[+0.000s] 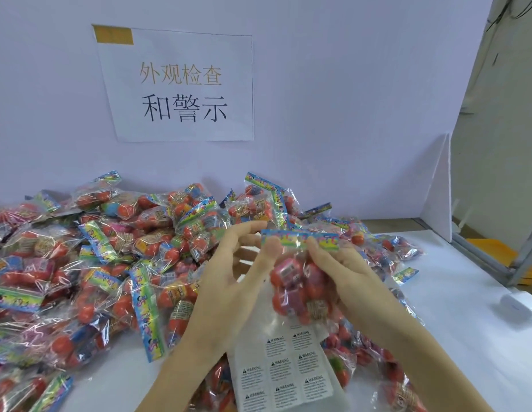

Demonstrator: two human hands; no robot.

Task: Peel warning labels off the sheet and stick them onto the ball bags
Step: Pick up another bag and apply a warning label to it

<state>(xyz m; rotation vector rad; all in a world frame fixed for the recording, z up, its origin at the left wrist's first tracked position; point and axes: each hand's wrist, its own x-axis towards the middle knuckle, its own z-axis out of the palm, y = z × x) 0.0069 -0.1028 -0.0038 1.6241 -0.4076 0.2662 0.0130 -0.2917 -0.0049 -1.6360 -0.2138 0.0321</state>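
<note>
On the left of the desk (455, 292) a heap of ball bags (89, 263) waits (labels not discernible), the left hand (229, 281) hovers with fingers spread, the right hand (342, 269) grips one bag (297, 281) above the label sheet (285, 370), its stickers mostly unpeeled.

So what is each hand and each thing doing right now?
Left hand: fingers spread, thumb on the held bag.
Right hand: gripping the held bag.
Held bag: lifted off the table, sealed, full of balls.
Label sheet: lying flat under the held bag, top labels gone.
Bag pile: heaped on the table.
Sign: stuck on the wall.
</note>
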